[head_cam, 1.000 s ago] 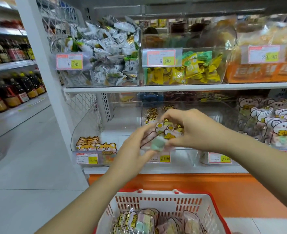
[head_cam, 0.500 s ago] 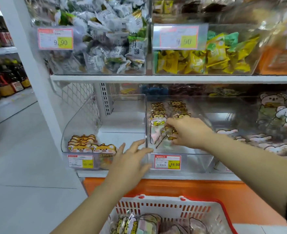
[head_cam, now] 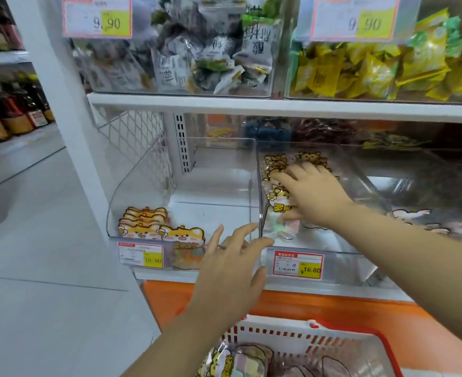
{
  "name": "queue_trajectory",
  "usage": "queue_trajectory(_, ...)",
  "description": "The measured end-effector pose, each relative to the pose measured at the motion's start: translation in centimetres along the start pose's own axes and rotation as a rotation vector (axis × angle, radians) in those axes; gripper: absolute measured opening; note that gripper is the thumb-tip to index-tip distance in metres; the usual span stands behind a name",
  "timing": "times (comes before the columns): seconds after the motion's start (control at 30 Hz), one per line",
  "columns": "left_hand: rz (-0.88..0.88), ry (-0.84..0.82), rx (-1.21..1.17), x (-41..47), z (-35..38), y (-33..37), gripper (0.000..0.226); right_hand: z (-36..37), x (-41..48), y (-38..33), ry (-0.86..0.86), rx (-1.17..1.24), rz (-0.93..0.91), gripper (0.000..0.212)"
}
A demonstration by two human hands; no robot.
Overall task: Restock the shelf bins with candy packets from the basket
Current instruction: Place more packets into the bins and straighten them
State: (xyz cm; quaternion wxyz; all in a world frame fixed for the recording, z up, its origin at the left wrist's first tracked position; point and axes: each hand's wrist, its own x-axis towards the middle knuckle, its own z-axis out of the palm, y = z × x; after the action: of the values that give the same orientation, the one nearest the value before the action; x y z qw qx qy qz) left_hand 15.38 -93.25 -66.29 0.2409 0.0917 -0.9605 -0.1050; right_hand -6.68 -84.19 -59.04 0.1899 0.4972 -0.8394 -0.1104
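My right hand (head_cam: 311, 194) reaches into the middle clear bin (head_cam: 333, 248), fingers spread flat on a candy packet (head_cam: 277, 200) with a cartoon tiger and pastel sweets. More tiger packets (head_cam: 292, 159) stand behind it in the bin. In front of the bins' rims, near the divider, my left hand (head_cam: 232, 270) hovers with fingers spread and holds nothing. Below, the red and white basket (head_cam: 292, 336) contains more candy packets (head_cam: 240, 360).
The left clear bin (head_cam: 142, 183) has a short row of orange tiger packets (head_cam: 153, 224) at its front. Price tags (head_cam: 298, 265) hang on the bin fronts. Full snack bins (head_cam: 211, 55) fill the shelf above. Bottles (head_cam: 12, 118) line the far left shelves.
The right hand carried the packet from in front of the shelf into the middle bin and now lies flat on it. The left hand let go and dropped back. The view moved closer.
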Motion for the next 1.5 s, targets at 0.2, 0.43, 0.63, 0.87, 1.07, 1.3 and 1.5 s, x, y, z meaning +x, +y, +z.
queue_trajectory(0.2,-0.007,0.038,-0.019,-0.3,0.3,0.0,0.039,0.1,-1.5,0.0,-0.007,0.039,0.105,0.104)
queue_trajectory(0.43,-0.016,0.05,-0.016,-0.2,0.3,0.2,0.038,0.5,-0.9,-1.0,-0.085,0.181,0.216,0.088)
queue_trajectory(0.63,-0.011,0.067,-0.021,-0.2,0.3,0.2,0.039,1.3,-0.5,-1.9,-0.086,0.286,0.253,0.095)
queue_trajectory(0.87,0.002,0.091,0.003,-0.2,0.4,0.1,0.04,0.9,-0.3,-2.0,-0.095,0.227,0.305,0.097)
queue_trajectory(1.07,-0.003,0.035,0.01,-0.3,0.4,-0.1,0.04,0.9,-1.5,-1.5,-0.04,0.258,0.286,0.094)
queue_trajectory(1.3,0.007,0.026,0.027,-1.4,-0.8,0.6,0.045,-1.6,-6.0,-0.7,0.107,0.376,0.244,0.079)
queue_trajectory(1.5,0.114,0.108,-0.008,-5.5,-1.6,2.5,0.038,-3.3,-15.3,-5.4,0.424,0.675,0.121,0.049)
